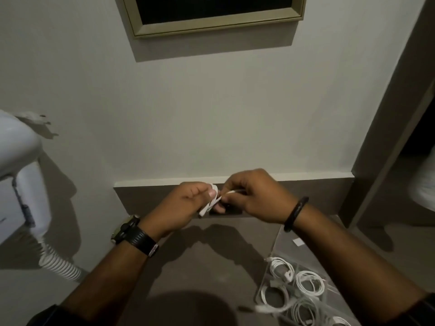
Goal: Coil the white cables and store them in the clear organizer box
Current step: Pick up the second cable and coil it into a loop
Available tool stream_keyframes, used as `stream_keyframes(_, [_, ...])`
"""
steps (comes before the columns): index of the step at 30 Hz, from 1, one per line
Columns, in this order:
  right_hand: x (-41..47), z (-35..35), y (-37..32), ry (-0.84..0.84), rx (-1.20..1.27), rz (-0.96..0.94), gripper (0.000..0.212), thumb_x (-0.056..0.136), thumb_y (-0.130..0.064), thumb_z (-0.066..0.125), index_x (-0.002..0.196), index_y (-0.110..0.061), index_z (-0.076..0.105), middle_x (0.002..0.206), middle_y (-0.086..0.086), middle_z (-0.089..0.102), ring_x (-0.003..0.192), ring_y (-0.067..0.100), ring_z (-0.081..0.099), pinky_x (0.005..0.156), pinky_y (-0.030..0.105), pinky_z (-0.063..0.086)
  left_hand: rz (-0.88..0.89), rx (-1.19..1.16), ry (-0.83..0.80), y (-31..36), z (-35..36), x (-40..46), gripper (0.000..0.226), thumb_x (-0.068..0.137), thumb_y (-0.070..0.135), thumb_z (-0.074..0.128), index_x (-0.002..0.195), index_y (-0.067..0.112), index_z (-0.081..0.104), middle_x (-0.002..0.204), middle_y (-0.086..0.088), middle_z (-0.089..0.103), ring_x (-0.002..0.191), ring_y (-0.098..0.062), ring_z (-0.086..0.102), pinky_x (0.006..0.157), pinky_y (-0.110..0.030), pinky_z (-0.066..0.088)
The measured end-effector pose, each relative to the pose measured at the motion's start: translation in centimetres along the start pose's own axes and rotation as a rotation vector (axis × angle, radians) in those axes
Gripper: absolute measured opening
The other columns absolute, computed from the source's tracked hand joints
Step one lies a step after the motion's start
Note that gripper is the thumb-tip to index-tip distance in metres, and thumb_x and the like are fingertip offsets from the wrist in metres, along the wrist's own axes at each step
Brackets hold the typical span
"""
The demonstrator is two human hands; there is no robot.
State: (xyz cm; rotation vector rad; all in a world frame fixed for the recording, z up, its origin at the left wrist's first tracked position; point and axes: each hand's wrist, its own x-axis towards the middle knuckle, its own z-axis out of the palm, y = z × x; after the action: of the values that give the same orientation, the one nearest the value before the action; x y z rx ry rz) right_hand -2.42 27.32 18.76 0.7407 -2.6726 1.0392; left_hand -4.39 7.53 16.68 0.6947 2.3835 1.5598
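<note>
White cable [213, 200] btwn 2 hands [186, 205] [256, 196]; 4+ coils [308, 282] in box [277, 243]

White cable [213, 200] bunched midair; coiled cables [310, 283] (several) fill clear organizer box [277, 252].

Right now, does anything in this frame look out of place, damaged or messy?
Mostly tidy. Both hands, left hand and right hand, hold a white cable above the counter. One cable end sticks out past the clear organizer box edge. The wall looks chipped at left.
</note>
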Motion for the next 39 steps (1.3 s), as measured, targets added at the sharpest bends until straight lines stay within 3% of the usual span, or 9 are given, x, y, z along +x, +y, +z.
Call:
stream_keyframes(5, [1.4,-3.8,0.8,0.054,0.137,-0.011,0.006,0.079,-0.019,0.072,0.085,-0.018,0.072,0.083,-0.010,0.071,0.077,-0.001,0.064,0.070,0.008,0.048,-0.123,-0.231,-0.170,0.2,-0.2,-1.1,0.034,0.092,0.033,0.048,0.099,0.010,0.072,0.083,-0.009,0.077,0.078,-0.020,0.064,0.072,-0.025,0.054])
stream_keyframes(9, [2.1,-1.9,1.8,0.084,0.493,0.070,0.008,0.081,-0.012,0.069,0.086,-0.008,0.073,0.076,-0.007,0.072,0.071,0.002,0.065,0.069,0.014,0.052,-0.004,-0.616,-0.296,1.3,0.3,-1.5,0.036,0.094,0.024,0.045,0.108,-0.002,0.065,0.082,-0.016,0.075,0.086,-0.029,0.070,0.101,-0.050,0.045])
stream_keyframes(11, [2.1,0.6,2.0,0.127,0.676,0.135,0.011,0.085,-0.012,0.064,0.087,-0.005,0.072,0.067,-0.007,0.069,0.062,0.003,0.058,0.058,0.013,0.047,0.040,-0.776,-0.231,2.0,0.6,-1.2,0.035,0.093,0.020,0.045,0.106,-0.006,0.064,0.078,-0.017,0.075,0.081,-0.030,0.073,0.099,-0.052,0.045])
stream_keyframes(15, [1.2,5.7,1.3,0.114,0.724,0.196,0.015,0.087,-0.001,0.053,0.081,0.002,0.067,0.064,0.020,0.061,0.057,0.015,0.051,0.056,0.024,0.043,0.075,-0.890,-0.042,2.6,0.6,-0.3,0.033,0.090,0.017,0.046,0.098,-0.004,0.070,0.079,-0.016,0.077,0.079,-0.030,0.074,0.080,-0.039,0.060])
stream_keyframes(18, [0.6,6.8,0.7,0.108,0.649,0.203,0.033,0.089,-0.002,0.049,0.060,-0.014,0.057,0.048,-0.004,0.047,0.041,0.004,0.037,0.045,0.020,0.033,0.097,-0.884,0.047,2.8,0.4,0.2,0.031,0.087,0.017,0.049,0.096,-0.002,0.071,0.083,-0.017,0.077,0.082,-0.028,0.074,0.075,-0.035,0.060])
stream_keyframes(23, [-1.1,6.8,-0.6,-0.061,0.444,0.149,0.024,0.095,-0.027,0.050,0.076,-0.023,0.065,0.057,-0.004,0.053,0.050,0.008,0.044,0.053,0.023,0.038,0.126,-0.793,0.182,2.1,-1.4,0.8,0.028,0.093,0.016,0.047,0.098,0.001,0.070,0.091,-0.019,0.077,0.093,-0.030,0.072,0.089,-0.038,0.057])
stream_keyframes(27, [-2.3,4.8,-1.5,-0.107,0.109,0.001,0.026,0.094,-0.030,0.049,0.087,-0.012,0.065,0.069,0.004,0.061,0.060,0.013,0.051,0.058,0.025,0.040,0.085,-0.282,0.288,1.3,-2.5,0.9,0.027,0.099,0.017,0.044,0.101,0.011,0.070,0.099,-0.009,0.077,0.101,-0.025,0.070,0.090,-0.035,0.055])
stream_keyframes(32, [-0.2,-2.5,-1.4,-0.001,-0.137,-0.103,0.016,0.087,-0.028,0.061,0.085,-0.016,0.071,0.082,0.002,0.073,0.073,0.015,0.064,0.068,0.031,0.050,-0.042,-0.152,-0.070,0.9,-1.5,-0.3,0.029,0.099,0.020,0.045,0.098,0.007,0.071,0.097,-0.010,0.077,0.099,-0.023,0.070,0.086,-0.029,0.052])
stream_keyframes(39, [1.7,-3.2,0.4,0.089,0.427,-0.013,0.003,0.080,-0.015,0.070,0.080,-0.017,0.072,0.075,-0.008,0.071,0.070,0.004,0.064,0.067,0.017,0.051,0.009,-0.580,-0.282,3.5,0.3,-1.6,0.031,0.094,0.021,0.045,0.102,0.001,0.068,0.084,-0.016,0.076,0.100,-0.034,0.069,0.086,-0.031,0.056])
